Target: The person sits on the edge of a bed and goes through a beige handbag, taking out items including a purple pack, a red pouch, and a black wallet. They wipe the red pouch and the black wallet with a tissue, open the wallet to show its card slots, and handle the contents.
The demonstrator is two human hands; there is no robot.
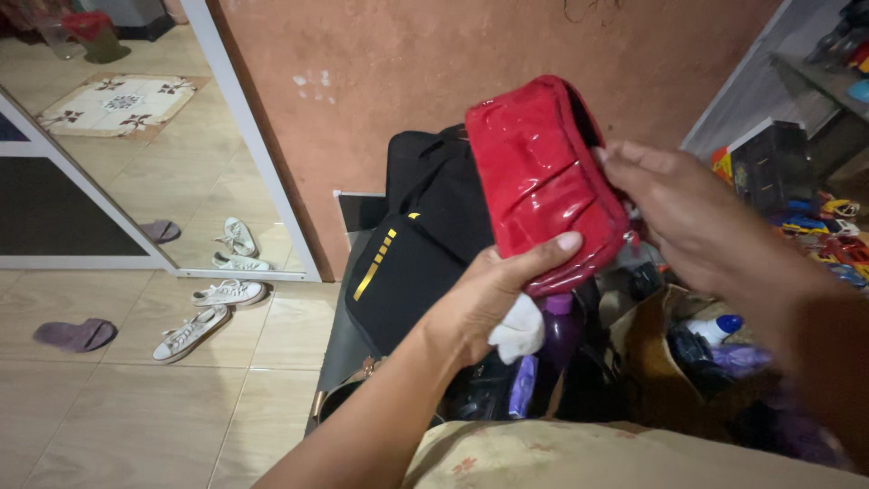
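The glossy red pouch (540, 181), held up above the black bag (412, 263), looked light, soft and slick, pinched at its lower edge by the left hand (493, 294) while the right hand (692, 222) gripped its open top.

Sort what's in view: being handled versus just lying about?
In hand:
- red glossy pouch, held by left hand and right hand
- white cloth, in the left palm

Lying about:
- black bag
- white sneakers
- purple bottle
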